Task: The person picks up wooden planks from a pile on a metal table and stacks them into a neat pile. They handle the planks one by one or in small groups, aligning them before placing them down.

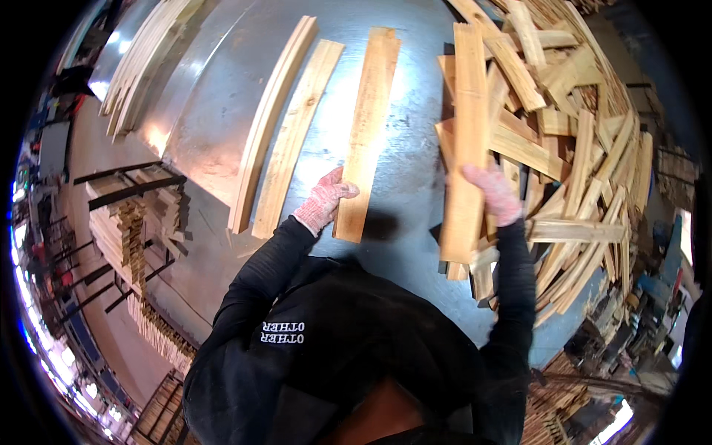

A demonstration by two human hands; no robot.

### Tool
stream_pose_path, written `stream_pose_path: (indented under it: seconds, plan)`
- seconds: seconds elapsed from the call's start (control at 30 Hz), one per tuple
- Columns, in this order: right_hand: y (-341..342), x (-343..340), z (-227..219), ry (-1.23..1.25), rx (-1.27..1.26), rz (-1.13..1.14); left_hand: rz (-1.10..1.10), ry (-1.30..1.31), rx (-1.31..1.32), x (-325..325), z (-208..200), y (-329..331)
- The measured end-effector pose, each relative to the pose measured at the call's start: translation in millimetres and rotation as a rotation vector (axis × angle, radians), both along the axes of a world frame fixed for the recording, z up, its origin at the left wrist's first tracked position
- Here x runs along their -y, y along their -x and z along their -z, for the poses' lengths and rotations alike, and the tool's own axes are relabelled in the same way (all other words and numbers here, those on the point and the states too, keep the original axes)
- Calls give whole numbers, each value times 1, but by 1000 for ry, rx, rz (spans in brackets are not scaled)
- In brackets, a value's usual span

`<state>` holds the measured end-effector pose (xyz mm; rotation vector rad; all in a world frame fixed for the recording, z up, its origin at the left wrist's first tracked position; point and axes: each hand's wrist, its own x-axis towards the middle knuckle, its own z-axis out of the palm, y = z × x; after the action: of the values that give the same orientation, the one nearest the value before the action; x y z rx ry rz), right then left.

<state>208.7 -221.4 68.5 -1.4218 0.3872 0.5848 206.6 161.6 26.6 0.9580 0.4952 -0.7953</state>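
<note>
My left hand [320, 205], in a pink-and-white knit glove, grips the left edge of a flat wooden board [371, 122] near its close end, with the thumb lying over its top face. Off to the right, my right hand [497, 196], gloved alike and slightly blurred, holds the right edge of another wooden board [470, 96]; its fingers are partly hidden. That second board lies above the left side of a loose pile of wood pieces [526, 148]. Left of my left hand, a pale plank [300, 137] and a narrow stack of planks [273, 122] rest on the metal table [415, 141].
The jumbled wood pile fills the table's right side. A bundle of long strips [144, 59] lies at the far left. Beyond the table's left edge, a black metal rack [137, 194] holds stacked wood. More stacked timber [564, 397] stands at the lower right.
</note>
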Motion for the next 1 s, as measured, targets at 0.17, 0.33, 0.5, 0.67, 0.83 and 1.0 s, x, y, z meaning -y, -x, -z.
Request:
stream_pose_path:
  seconds: [0.17, 0.33, 0.5, 0.67, 0.83, 1.0]
  plan:
    - [9, -95, 19, -190, 140, 283, -60, 106, 1, 18, -5, 3]
    - [14, -163, -17, 880, 291, 120, 143, -138, 258, 58, -10, 13]
    - [62, -10, -51, 1801, 71, 775, 148, -279, 254, 39, 18, 17]
    - [130, 99, 6, 1419, -271, 977, 276, -332, 261, 47, 36, 23]
    - [126, -16, -54, 251, 320, 1149, 161, -360, 194, 20, -30, 20]
    - [156, -125, 11, 329, 513, 810, 342, -663, 425, 2, -59, 7]
